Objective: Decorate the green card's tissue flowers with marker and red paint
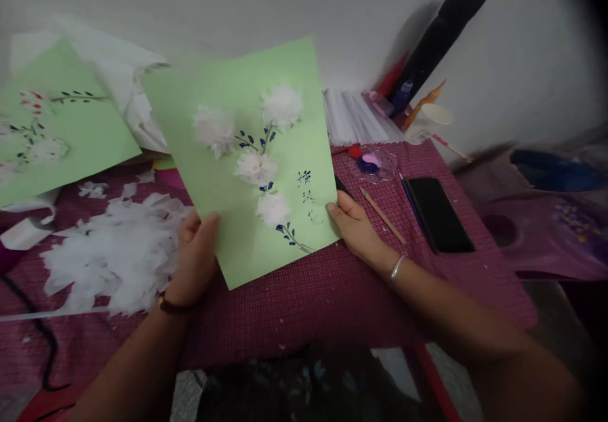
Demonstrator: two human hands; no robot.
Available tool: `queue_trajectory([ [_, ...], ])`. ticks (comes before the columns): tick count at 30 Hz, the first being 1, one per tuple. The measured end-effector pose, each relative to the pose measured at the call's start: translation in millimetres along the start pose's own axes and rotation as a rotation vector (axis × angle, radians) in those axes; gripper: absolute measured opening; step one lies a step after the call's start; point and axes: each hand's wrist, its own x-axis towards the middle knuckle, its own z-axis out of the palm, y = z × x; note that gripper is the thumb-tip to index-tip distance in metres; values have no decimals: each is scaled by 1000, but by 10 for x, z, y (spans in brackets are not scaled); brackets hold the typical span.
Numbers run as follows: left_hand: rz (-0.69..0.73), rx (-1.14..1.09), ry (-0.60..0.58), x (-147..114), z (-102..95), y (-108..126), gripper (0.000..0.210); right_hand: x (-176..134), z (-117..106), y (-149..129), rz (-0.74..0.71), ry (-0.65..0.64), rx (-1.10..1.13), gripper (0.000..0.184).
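- At 7 o'clock the left forearm [137, 358] reaches up from the bottom edge, a dark band [178, 306] at its wrist; the left hand [198, 244], slightly blurred, is curled with its fingers clamped on the lower left edge of a green card [247, 232].
- At 5 o'clock the right forearm [451, 308] comes in on a slant, wearing a silver bangle [398, 267]; the right hand [355, 219] grips the card's lower right edge, thumb on the front face, the other fingers partly hidden behind.
- Between the 2 hands, near the clock's centre, the green card is held up and tilted over the table [304, 320], bearing 4 fluffy white flowers [273, 208], dark blue leaves and a column of handwriting.
- At 8 o'clock, beside the left hand, lies a heap of white petals [114, 244].
- Towards 3 o'clock, a slim stick [384, 217] and a black phone-like slab [441, 216] lie on the cloth.
- At 2 o'clock sits a clear dish [387, 172] with pink and dark blue patches; a red blob [355, 151] shows at its edge.
- Farther towards 2 o'clock stands a white cup [436, 115], contents unclear.
- At 9 to 10 o'clock, a second green card [95, 137] shows flowers too.
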Motion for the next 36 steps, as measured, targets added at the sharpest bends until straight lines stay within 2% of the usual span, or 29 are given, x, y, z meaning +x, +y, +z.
queue_trajectory([
  [3,45,1,0,-31,57,-38,30,-22,11,-20,-10,7,-23,34],
  [9,139,176,57,32,61,-34,26,-43,29,-73,-51,-7,-111,39],
  [12,110,199,87,41,37,-8,26,-67,26,-74,-58,13,-184,44],
  [17,-7,107,53,38,29,32,29,-115,4,-28,0,230,-344,65],
  [22,-68,11,1,32,41,40,32,-120,-10,-21,31,214,-364,78],
  [31,19,98,31,46,49,31,33,-126,-8,-69,-4,135,-379,70],
  [36,66,110,75,64,52,13,32,-141,-34,-13,34,250,-449,79],
])
